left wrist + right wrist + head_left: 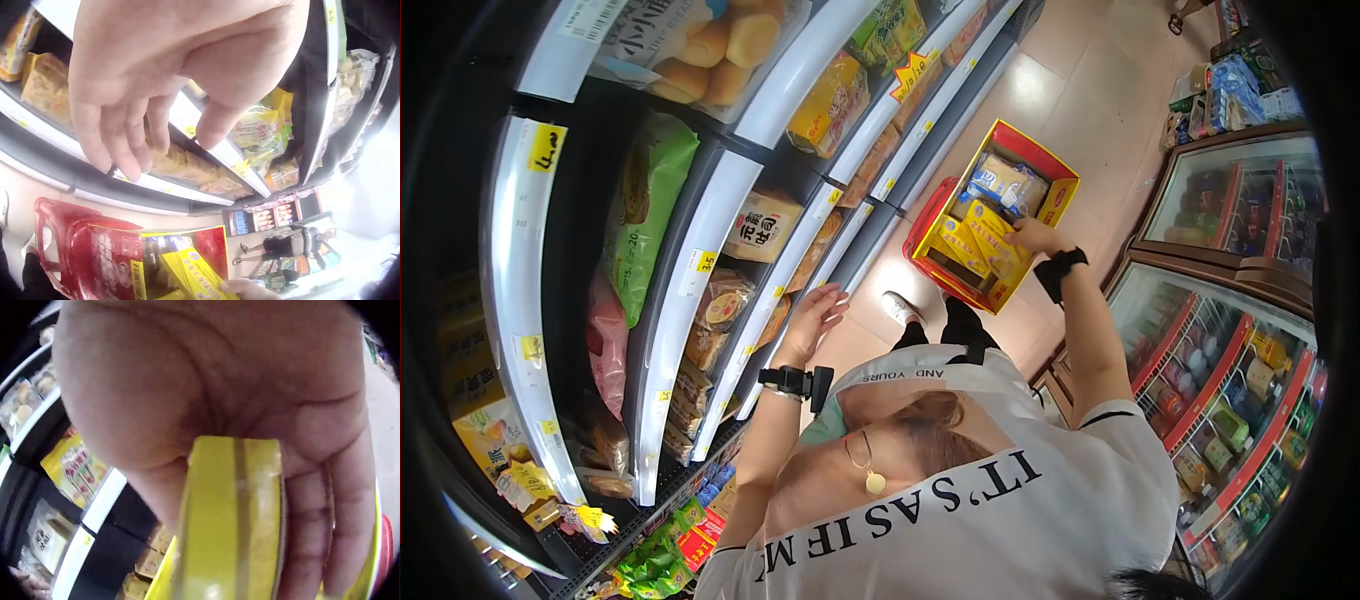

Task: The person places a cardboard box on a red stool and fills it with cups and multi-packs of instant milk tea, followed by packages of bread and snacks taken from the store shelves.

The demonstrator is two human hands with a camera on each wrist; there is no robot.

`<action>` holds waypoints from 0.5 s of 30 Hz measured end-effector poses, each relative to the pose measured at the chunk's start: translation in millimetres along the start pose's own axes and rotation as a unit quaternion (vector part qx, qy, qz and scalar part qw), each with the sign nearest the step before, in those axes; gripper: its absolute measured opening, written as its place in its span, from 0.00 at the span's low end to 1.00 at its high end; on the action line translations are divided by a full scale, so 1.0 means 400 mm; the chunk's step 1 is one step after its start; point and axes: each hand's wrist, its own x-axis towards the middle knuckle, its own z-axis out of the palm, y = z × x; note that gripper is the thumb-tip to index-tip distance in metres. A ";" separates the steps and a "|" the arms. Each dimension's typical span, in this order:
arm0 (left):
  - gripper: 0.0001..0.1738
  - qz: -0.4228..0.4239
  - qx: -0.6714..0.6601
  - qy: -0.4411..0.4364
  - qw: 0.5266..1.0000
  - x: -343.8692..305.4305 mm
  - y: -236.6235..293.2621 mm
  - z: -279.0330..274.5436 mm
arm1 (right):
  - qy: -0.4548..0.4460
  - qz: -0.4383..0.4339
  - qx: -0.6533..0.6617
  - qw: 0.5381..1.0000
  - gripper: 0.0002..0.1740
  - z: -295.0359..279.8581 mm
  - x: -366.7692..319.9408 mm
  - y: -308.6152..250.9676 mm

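My right hand grips a yellow box inside a red carton with a yellow rim. In the right wrist view, the box's narrow yellow end rises between thumb and fingers against the palm. Beside it in the carton lie another yellow box and a clear bag with blue print. My left hand holds nothing; its fingers are relaxed and a little bent, close to the shelf edge. The left wrist view shows its palm in front of packaged bread.
Bread shelves with price labels curve along the left. A red plastic basket sits by the carton. Glass-door drink fridges line the right. Tiled floor runs ahead, where another person shows in the left wrist view.
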 end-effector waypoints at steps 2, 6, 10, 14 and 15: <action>0.25 0.024 0.018 -0.027 0.999 -0.005 0.051 0.024 | -0.009 0.003 -0.024 1.000 0.21 -0.045 -0.074 -0.029; 0.29 0.070 0.099 -0.090 0.989 -0.015 0.148 0.101 | -0.086 -0.163 0.003 0.983 0.20 -0.118 -0.211 -0.100; 0.34 0.151 0.139 -0.169 0.964 -0.059 0.259 0.201 | -0.172 -0.276 0.105 0.940 0.22 -0.138 -0.291 -0.199; 0.36 0.169 0.132 -0.244 0.946 -0.091 0.330 0.241 | -0.232 -0.314 0.080 0.917 0.26 -0.169 -0.346 -0.302; 0.36 0.175 0.132 -0.239 0.946 -0.097 0.334 0.241 | -0.233 -0.318 0.074 0.916 0.26 -0.176 -0.346 -0.311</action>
